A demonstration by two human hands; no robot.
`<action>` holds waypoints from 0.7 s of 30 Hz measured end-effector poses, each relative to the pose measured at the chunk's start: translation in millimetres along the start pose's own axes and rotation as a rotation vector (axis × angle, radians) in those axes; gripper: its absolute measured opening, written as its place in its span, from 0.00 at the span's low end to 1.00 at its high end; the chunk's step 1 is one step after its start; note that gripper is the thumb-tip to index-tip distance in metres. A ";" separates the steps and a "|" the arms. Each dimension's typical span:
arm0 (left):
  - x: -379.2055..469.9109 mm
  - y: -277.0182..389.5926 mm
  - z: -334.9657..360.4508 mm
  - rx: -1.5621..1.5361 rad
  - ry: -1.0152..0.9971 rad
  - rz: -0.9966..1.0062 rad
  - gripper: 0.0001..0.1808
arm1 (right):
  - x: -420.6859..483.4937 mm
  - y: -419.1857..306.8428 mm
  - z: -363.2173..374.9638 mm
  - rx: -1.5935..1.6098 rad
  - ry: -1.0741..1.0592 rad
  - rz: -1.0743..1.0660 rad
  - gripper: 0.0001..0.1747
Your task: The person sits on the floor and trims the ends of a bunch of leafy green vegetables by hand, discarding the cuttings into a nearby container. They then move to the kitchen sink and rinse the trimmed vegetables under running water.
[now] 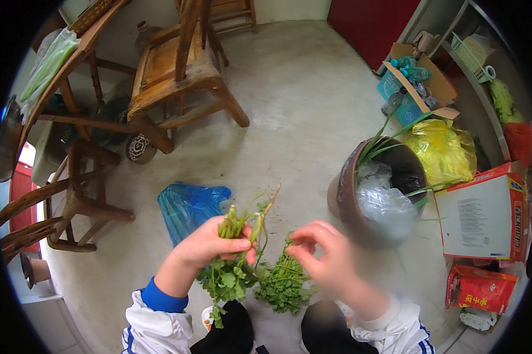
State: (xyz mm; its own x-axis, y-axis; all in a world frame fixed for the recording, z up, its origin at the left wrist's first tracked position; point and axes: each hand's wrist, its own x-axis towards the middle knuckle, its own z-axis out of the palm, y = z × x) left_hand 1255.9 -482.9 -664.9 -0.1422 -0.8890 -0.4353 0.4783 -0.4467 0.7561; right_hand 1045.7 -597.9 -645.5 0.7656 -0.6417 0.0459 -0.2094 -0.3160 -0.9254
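Observation:
My left hand [199, 243] grips a bunch of leafy green stalks [228, 281], which look like Chinese celery or coriander. Their cut stem ends point up past the fingers, and the leaves hang below. One stalk with a pale brownish root end [271, 201] sticks up between thumb and fingers. To the right, my right hand [325, 252] is apart from the bunch, thumb and forefinger curved with a gap, nothing visible in them. Beneath and between the hands a heap of the same greens [286, 283] lies on the floor. A blue plastic bag [191, 203] lies beyond my left hand.
A brown bin [343, 199] with clear plastic and long green leaves stands at right. Beside it are a yellow bag [443, 148], an open carton of bottles [398, 95], a white-and-red box [478, 221] and a red packet [480, 290]. Wooden chairs [182, 88] stand at left.

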 end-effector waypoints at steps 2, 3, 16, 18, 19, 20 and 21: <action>7.2 -3.2 10.3 0.018 0.003 -0.007 0.09 | 4.4 -10.6 1.4 0.086 0.021 0.018 0.10; 10.2 -3.9 15.3 0.043 0.005 -0.018 0.09 | 5.6 -13.2 2.8 0.098 0.024 0.059 0.09; 25.5 -4.6 37.7 0.180 0.029 -0.119 0.08 | 0.1 17.2 -11.1 0.188 0.114 0.092 0.03; 26.0 -5.8 38.3 0.189 0.032 -0.112 0.08 | 1.4 16.5 -19.7 0.033 0.144 0.036 0.04; 26.8 -7.5 38.2 0.197 0.014 -0.085 0.08 | 2.4 16.0 -24.0 -0.044 0.157 0.008 0.04; 28.1 -9.7 37.9 0.204 -0.005 -0.058 0.08 | 3.7 16.0 -28.3 -0.150 0.227 -0.011 0.05; 28.9 -11.5 37.2 0.212 -0.023 -0.031 0.08 | 5.7 15.5 -33.8 -0.237 0.289 -0.044 0.05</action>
State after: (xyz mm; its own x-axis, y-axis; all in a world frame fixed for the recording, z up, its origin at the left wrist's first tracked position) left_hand 1214.0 -507.2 -667.9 -0.1746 -0.8756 -0.4505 0.2804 -0.4828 0.8296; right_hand 1026.3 -630.1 -646.9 0.5809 -0.7838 0.2196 -0.3406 -0.4790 -0.8090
